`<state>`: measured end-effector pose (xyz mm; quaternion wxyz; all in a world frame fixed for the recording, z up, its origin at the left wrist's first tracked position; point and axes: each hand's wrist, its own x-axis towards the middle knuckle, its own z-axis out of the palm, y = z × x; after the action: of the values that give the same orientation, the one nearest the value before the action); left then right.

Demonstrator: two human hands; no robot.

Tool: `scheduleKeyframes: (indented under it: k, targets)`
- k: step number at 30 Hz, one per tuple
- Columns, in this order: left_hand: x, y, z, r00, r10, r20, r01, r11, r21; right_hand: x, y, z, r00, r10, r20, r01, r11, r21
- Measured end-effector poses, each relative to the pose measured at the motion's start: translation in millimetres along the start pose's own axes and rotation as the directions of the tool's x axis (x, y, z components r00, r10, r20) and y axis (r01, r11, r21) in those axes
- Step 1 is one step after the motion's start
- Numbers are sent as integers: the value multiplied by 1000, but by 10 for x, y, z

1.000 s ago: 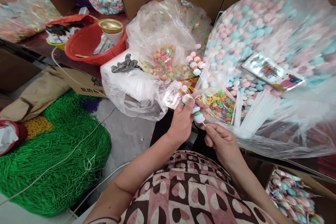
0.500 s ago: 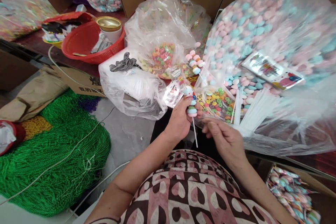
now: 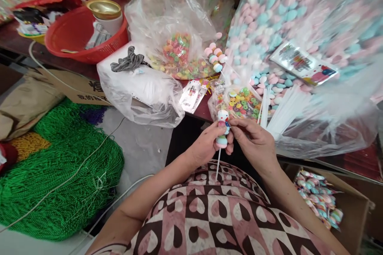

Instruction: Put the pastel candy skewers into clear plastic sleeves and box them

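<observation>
A candy skewer (image 3: 222, 141) of stacked pastel marshmallows on a white stick stands nearly upright in front of my body, its stick pointing down. My left hand (image 3: 206, 143) is closed around its middle. Clear printed wrapper (image 3: 220, 89) rises above the white, face-like top piece. My right hand (image 3: 255, 141) is closed in a pinch against the skewer's right side; what lies between its fingertips is hidden. Just beyond the hands are a flat silver-printed packet (image 3: 194, 95) and a bag of colourful ring candies (image 3: 243, 103).
Bundled white sticks (image 3: 285, 107) lie on a large bag of marshmallows (image 3: 269, 12) at right. Another marshmallow skewer (image 3: 215, 56) rests behind. A red basket (image 3: 86, 44) stands left, green beaded strands (image 3: 74, 175) below. Wrapped candies (image 3: 318, 197) fill part of a carton at lower right.
The skewer has turned more upright, and its stick has come free of my right fingers. My right hand has moved up to the skewer's side. The view has shifted slightly.
</observation>
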<state>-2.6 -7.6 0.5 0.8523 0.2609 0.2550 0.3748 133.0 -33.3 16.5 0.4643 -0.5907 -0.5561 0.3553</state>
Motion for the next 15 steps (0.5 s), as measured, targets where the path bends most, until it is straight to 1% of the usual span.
scheduleKeyframes:
  k: [2,4,8,11,15]
  targets:
    - [-3,-6,-1,1000,-11,8,11,1000,-20,5,22,-26,995,-103,-3,103,990,-93]
    - [4,-9,1,1000,-24,7,24,998,-50,14,36,-42,986,-169,2,166,970,-179]
    - [17,-16,1,998,-57,-10,56,995,-87,15,55,-46,979,-201,37,204,944,-261]
    - [17,-40,-10,997,-75,-25,72,993,-92,4,74,-39,968,-248,46,250,920,-301]
    - [21,-100,-30,998,-53,-38,50,996,-73,-14,110,-22,945,-326,26,312,874,-371]
